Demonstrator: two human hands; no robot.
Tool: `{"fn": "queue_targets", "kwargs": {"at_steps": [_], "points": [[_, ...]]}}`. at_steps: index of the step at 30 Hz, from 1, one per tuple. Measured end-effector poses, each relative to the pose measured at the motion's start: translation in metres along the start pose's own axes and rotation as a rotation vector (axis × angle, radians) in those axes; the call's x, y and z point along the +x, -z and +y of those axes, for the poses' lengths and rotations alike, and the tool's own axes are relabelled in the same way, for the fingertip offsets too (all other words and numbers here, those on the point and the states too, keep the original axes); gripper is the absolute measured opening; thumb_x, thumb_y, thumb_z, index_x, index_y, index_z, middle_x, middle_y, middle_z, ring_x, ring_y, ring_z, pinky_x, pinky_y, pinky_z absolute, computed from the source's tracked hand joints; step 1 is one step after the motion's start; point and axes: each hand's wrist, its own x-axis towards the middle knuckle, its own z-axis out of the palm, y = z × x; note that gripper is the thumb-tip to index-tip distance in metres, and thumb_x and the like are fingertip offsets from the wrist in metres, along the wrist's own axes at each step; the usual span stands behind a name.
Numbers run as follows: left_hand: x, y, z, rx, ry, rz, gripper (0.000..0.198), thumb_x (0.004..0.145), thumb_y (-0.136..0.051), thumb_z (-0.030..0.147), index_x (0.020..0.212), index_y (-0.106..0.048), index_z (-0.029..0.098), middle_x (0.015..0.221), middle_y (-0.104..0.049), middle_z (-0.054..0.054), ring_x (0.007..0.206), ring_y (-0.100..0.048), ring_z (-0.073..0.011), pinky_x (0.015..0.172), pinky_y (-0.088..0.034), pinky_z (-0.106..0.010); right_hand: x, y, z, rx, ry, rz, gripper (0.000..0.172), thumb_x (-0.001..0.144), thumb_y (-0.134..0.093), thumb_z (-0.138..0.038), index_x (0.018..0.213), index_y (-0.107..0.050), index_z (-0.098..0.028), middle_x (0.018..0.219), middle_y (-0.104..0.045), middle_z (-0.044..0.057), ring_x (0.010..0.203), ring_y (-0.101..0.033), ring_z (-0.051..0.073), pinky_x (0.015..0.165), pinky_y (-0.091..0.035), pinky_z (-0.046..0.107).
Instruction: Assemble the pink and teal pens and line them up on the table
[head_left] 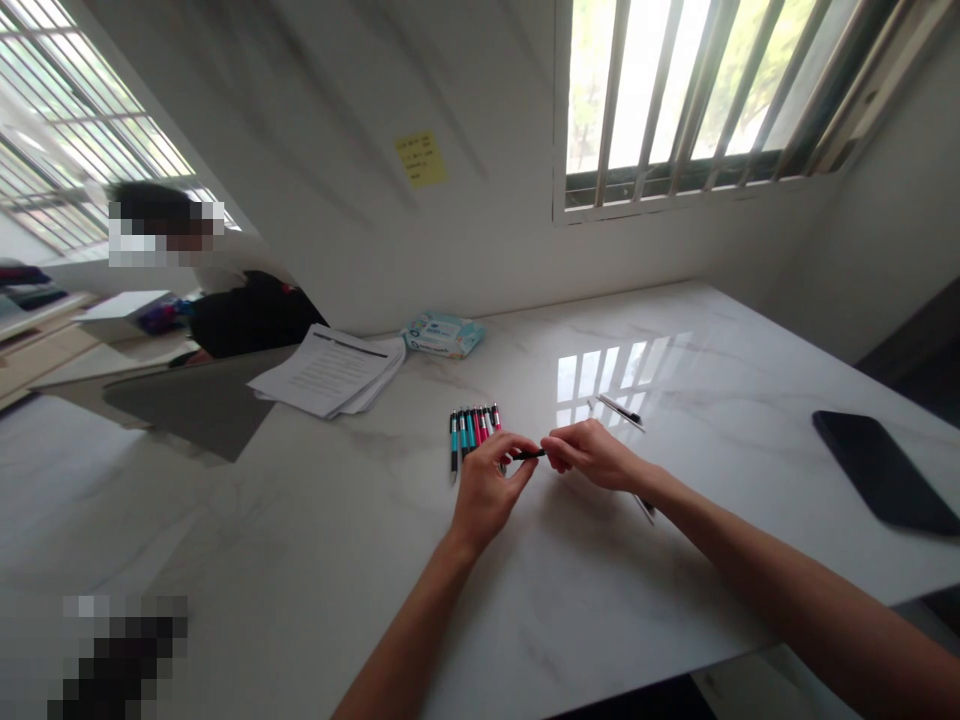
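Observation:
My left hand (486,490) and my right hand (589,455) meet above a white marble table (315,520). Between their fingertips they pinch a slim black pen part (529,455), whose ends are hidden by my fingers. Just beyond my left hand, several retractable pens (474,432) with teal, red and pink barrels lie side by side, partly hidden by that hand. Behind my right hand lies a white and black pen (619,411). Another pale pen piece (645,508) pokes out beneath my right wrist.
A stack of printed papers (326,370) and a blue packet of wipes (442,335) lie at the table's far edge. A black phone (881,470) lies at the right. A person (232,300) stands beyond the table's left side, near a barred window.

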Motion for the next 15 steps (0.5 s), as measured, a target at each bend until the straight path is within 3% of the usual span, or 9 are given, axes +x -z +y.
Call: {"fn": "queue_targets", "kwargs": {"at_steps": [7, 11, 15], "points": [[0.002, 0.004, -0.001, -0.034, 0.046, 0.042, 0.009, 0.087, -0.074, 0.03, 0.093, -0.076, 0.024, 0.095, -0.076, -0.003, 0.087, -0.07, -0.0199, 0.077, -0.054, -0.031, -0.002, 0.003, -0.006, -0.02, 0.062, 0.035, 0.027, 0.1, -0.056, -0.037, 0.084, -0.07, -0.019, 0.072, -0.069, 0.0, 0.064, -0.058, 0.014, 0.062, -0.039, 0.024], [0.003, 0.004, 0.0, -0.117, 0.076, 0.038, 0.013, 0.084, -0.077, 0.033, 0.092, -0.077, 0.022, 0.094, -0.077, -0.005, 0.088, -0.072, -0.0209, 0.083, -0.057, -0.033, -0.003, 0.003, -0.009, -0.01, 0.045, 0.018, 0.037, 0.103, -0.05, -0.035, 0.074, -0.066, -0.019, 0.068, -0.067, 0.0, 0.063, -0.057, 0.013, 0.063, -0.04, 0.025], [0.004, 0.003, -0.001, -0.37, 0.209, 0.02, 0.024, 0.079, -0.081, 0.035, 0.095, -0.076, 0.019, 0.091, -0.076, -0.005, 0.085, -0.073, -0.0197, 0.083, -0.059, -0.032, -0.004, -0.001, -0.013, 0.061, 0.018, -0.042, 0.039, 0.105, -0.047, -0.037, 0.081, -0.072, -0.019, 0.073, -0.072, 0.001, 0.066, -0.062, 0.014, 0.066, -0.044, 0.025]]}}
